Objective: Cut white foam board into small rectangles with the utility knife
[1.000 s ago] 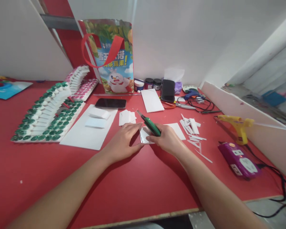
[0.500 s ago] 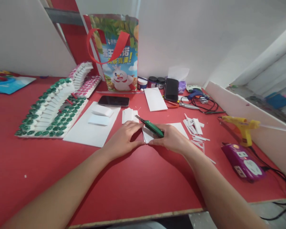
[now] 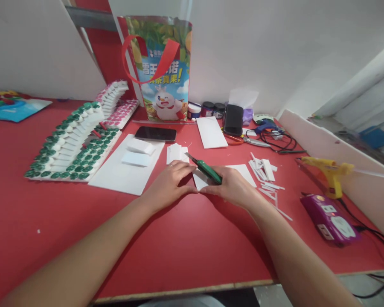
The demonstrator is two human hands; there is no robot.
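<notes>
A white board piece (image 3: pixel 245 174) lies on the red table (image 3: pixel 179 251), partly under my right hand (image 3: pixel 232 185). That hand holds a green utility knife (image 3: pixel 208 171), its blade pointing up and left, while the thumb touches the board's near left corner. My left hand (image 3: pixel 169 183) rests at the board's left edge, thumb and fingers apart, thumb tip beside the right thumb. Small white pieces (image 3: pixel 176 153) lie just beyond my left hand. White cut strips (image 3: pixel 264 170) are scattered right of the board.
A larger white sheet (image 3: pixel 115 177) bears two small blocks, near a phone (image 3: pixel 155 134). Green-dotted white models (image 3: pixel 73 149) stand left, a gift bag (image 3: pixel 166 72) behind. Scissors (image 3: pixel 257 142), a yellow glue gun (image 3: pixel 329 172) and a purple power box (image 3: pixel 331 219) are on the right.
The whole view has shifted slightly, with things appearing a little further right. Both hands keep nearly the same pose at the board, and the knife is still in my right hand.
</notes>
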